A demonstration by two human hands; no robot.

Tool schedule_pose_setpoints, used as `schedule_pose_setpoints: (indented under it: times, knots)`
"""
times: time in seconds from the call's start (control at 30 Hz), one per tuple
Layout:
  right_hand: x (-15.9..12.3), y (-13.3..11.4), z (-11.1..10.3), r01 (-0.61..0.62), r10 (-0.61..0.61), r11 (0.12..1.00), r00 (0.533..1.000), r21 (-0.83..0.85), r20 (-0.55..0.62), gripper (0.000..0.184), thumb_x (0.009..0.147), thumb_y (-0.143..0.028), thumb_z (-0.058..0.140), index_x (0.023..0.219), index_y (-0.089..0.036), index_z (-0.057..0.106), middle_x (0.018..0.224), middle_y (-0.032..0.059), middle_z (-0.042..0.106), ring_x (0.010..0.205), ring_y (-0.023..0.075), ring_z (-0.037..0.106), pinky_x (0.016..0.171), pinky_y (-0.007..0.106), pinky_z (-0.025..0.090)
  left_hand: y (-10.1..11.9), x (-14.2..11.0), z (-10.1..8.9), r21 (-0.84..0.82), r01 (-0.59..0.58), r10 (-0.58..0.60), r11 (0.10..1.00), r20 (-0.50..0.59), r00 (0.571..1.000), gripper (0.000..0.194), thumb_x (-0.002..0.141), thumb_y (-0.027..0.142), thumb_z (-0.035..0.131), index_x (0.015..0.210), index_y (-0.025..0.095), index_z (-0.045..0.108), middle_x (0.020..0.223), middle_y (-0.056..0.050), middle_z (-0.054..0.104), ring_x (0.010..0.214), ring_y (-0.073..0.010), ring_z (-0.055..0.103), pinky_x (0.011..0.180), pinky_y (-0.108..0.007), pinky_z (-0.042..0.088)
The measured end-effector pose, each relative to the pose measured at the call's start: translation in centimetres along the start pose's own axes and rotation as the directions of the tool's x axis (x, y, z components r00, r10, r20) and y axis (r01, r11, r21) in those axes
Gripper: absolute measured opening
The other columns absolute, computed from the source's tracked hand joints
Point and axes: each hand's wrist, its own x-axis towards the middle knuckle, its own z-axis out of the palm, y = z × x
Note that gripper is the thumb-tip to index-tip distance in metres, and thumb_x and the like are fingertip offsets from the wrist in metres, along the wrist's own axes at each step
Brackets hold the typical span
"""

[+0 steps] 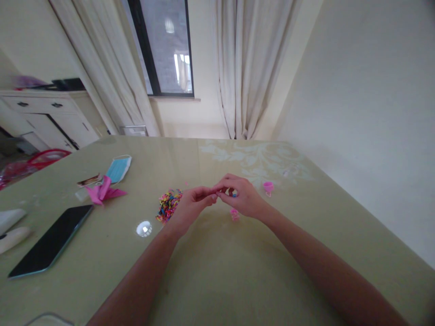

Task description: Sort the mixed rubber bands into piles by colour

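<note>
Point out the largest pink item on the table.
The pointed pink shape left of the multicoloured pile; the pink cup-shaped item and the pink piece by the right hand are smaller.

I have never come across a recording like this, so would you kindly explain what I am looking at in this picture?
Certainly. There is no machine here: a person is working with two bare hands. The single picture comes from a camera worn on that person's head, looking forward and down, so the forearms reach in from the bottom edge.

The left hand and right hand meet at their fingertips above a table. They seem to pinch something, but it is too small to make out.

Beside the left hand lies a colourful pile of small pieces. A small pink item lies just below the right hand, and a pink cup stands beyond it. Farther left are a blue mask, a pink folded piece and a dark-screened device.
</note>
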Motion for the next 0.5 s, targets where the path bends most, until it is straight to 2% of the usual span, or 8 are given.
schedule_pose_setpoints:
  times: [0.1, 0.2, 0.3, 0.5]
  knots:
    - [0.0, 0.0, -0.1, -0.027, 0.027, 0.999, 0.999, 0.019, -0.017, 0.013, 0.085, -0.012, 0.068, 0.090, -0.018, 0.079, 0.084, 0.0032, 0.070, 0.071, 0.0119, 0.066, 0.065, 0.023, 0.052, 0.0, -0.1, -0.1, 0.016, 0.011, -0.011, 1.000, 0.007, 1.000, 0.032, 0.078, 0.045, 0.083, 0.095, 0.019, 0.081, 0.085, -0.004, 0.076, 0.080, -0.0168, 0.065, 0.079, -0.030, 0.051]
    - [0.1, 0.1, -0.3, -0.136, 0.136, 0.985, 0.991, 0.109, 0.000, 0.007, 0.086, -0.020, 0.072, 0.088, -0.017, 0.077, 0.079, 0.0029, 0.073, 0.071, 0.0133, 0.067, 0.066, 0.025, 0.052, 0.0, -0.1, -0.1, 0.000, 0.022, -0.022, 1.000, 0.010, 1.000, 0.033, 0.077, 0.046, 0.084, 0.095, 0.019, 0.080, 0.086, -0.004, 0.076, 0.081, -0.0162, 0.066, 0.079, -0.029, 0.051]
    - [0.1, 0.4, -0.7, -0.251, 0.243, 0.938, 0.968, 0.239, 0.060, 0.011, 0.085, -0.027, 0.075, 0.087, -0.017, 0.076, 0.076, 0.0026, 0.075, 0.070, 0.0145, 0.067, 0.065, 0.026, 0.052, -0.1, -0.2, -0.1, -0.022, 0.033, -0.033, 0.999, 0.014, 0.999, 0.035, 0.078, 0.047, 0.084, 0.098, 0.019, 0.079, 0.089, -0.005, 0.076, 0.083, -0.0167, 0.067, 0.080, -0.029, 0.053]
    - [0.1, 0.1, -1.8, -0.346, 0.321, 0.857, 0.938, 0.381, 0.129, 0.017, 0.080, -0.032, 0.079, 0.088, -0.017, 0.077, 0.080, 0.0040, 0.078, 0.074, 0.0165, 0.071, 0.070, 0.029, 0.056, -0.2, -0.3, -0.2, -0.038, 0.042, -0.041, 0.998, 0.019, 0.999, 0.034, 0.081, 0.046, 0.082, 0.104, 0.020, 0.078, 0.092, -0.005, 0.078, 0.085, -0.0173, 0.070, 0.084, -0.032, 0.056]
